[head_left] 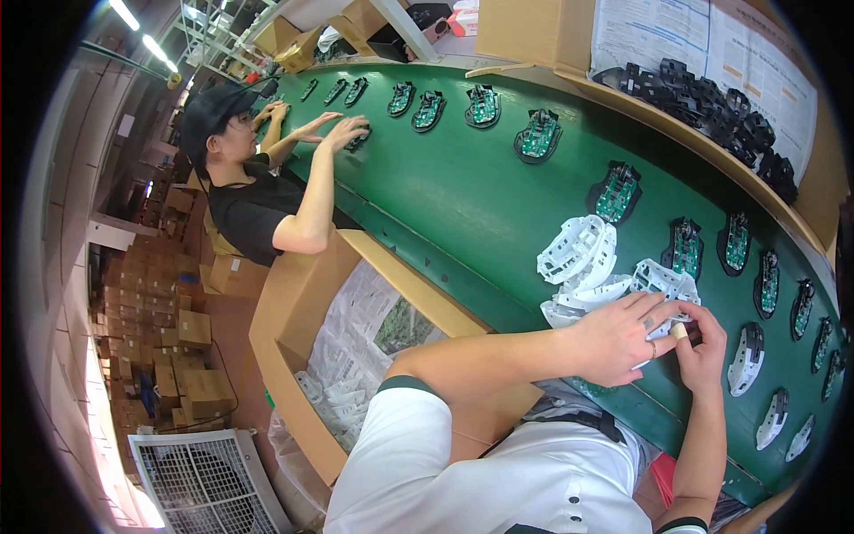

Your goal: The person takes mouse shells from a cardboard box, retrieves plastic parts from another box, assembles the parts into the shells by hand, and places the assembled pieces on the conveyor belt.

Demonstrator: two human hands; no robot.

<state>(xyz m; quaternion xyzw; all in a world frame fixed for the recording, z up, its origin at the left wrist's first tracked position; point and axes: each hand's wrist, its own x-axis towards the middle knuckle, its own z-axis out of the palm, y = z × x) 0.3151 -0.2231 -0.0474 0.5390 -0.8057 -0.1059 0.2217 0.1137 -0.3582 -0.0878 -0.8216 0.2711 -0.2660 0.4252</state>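
Observation:
In front of me, both hands are on a white plastic mouse shell [663, 278] at the near edge of the green bench. My left hand [614, 336] curls over its near side, a ring on one finger. At its right side, my right hand [701, 345] grips with bent fingers and a thumb with a beige covering on its tip. My fingers hide the shell's lower part. More white shells [578, 254] lie heaped just left of it. Beyond stand mouse bases with green circuit boards [686, 249], and assembled white-and-black mouse bodies [747, 359] lie to the right.
A row of circuit-board mouse bases [538, 135] runs along the green bench [427, 178]. An open carton [294, 311] of bagged white parts stands at my left. Black parts [712, 116] fill a far-right box. Another person [249, 178] works farther left, hands over the bench.

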